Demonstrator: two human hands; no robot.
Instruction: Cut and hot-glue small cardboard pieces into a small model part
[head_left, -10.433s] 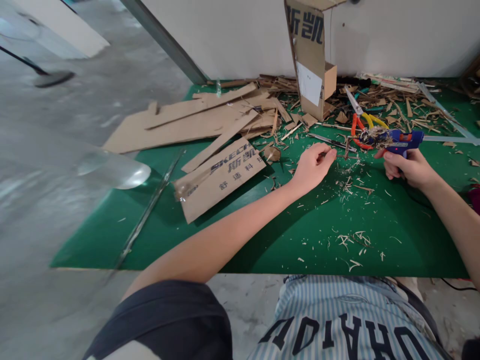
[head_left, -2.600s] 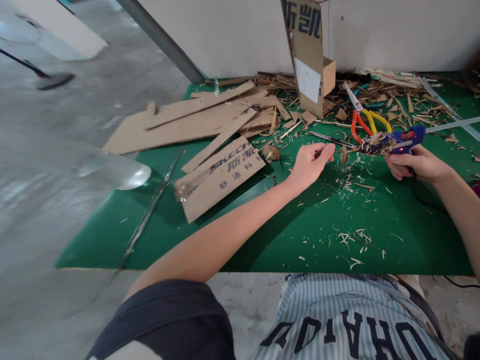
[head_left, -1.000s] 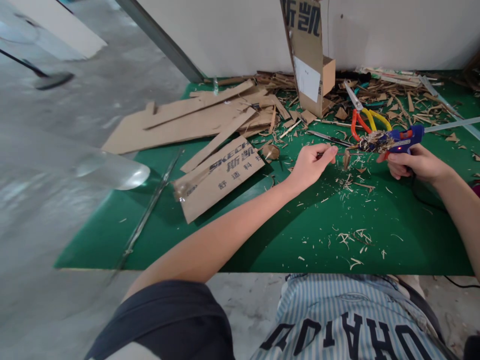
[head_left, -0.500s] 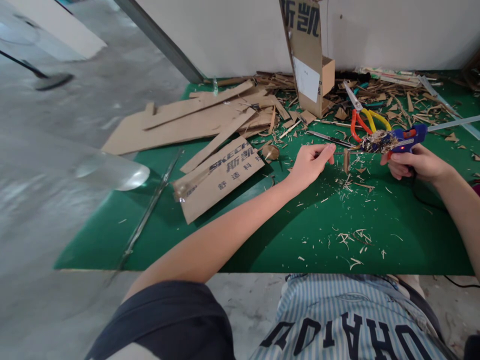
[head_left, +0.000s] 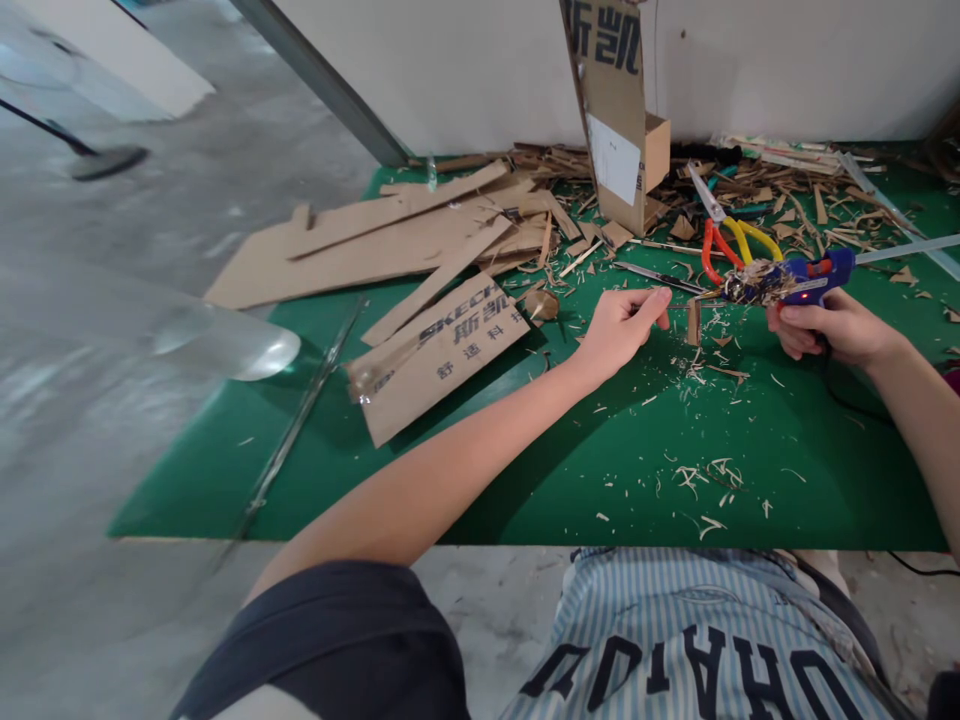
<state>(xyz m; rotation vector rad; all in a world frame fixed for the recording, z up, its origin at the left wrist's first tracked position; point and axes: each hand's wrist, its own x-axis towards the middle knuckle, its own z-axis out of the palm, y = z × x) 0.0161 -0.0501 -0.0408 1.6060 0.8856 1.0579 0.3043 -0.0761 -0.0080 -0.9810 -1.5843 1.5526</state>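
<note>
My right hand [head_left: 832, 325] is closed around the handle of a blue hot glue gun [head_left: 821, 270] with a small red light. Cardboard shavings cling about the gun's front, and a clear glue stick [head_left: 907, 247] sticks out of its back. Between thumb and fingers, my left hand [head_left: 626, 320] pinches one end of a thin stick [head_left: 679, 306]. A small cardboard piece [head_left: 694, 324] sits on that stick, and the gun's tip is right by it. Just behind the gun lie scissors [head_left: 724, 225] with red and yellow handles, beside a slim utility knife [head_left: 660, 277].
Cardboard sheets [head_left: 442, 350] and strips lie left on the green table [head_left: 525, 490]. A tall cardboard piece [head_left: 615, 120] stands at the back by the wall amid scraps [head_left: 817, 205]. A small round cardboard piece [head_left: 541, 304] lies near my left hand. The gun's cord [head_left: 855, 405] trails right.
Both hands keep nearly the same place. The small cardboard piece on the stick has turned or shifted very slightly, and the glue gun's tip stays beside it.
</note>
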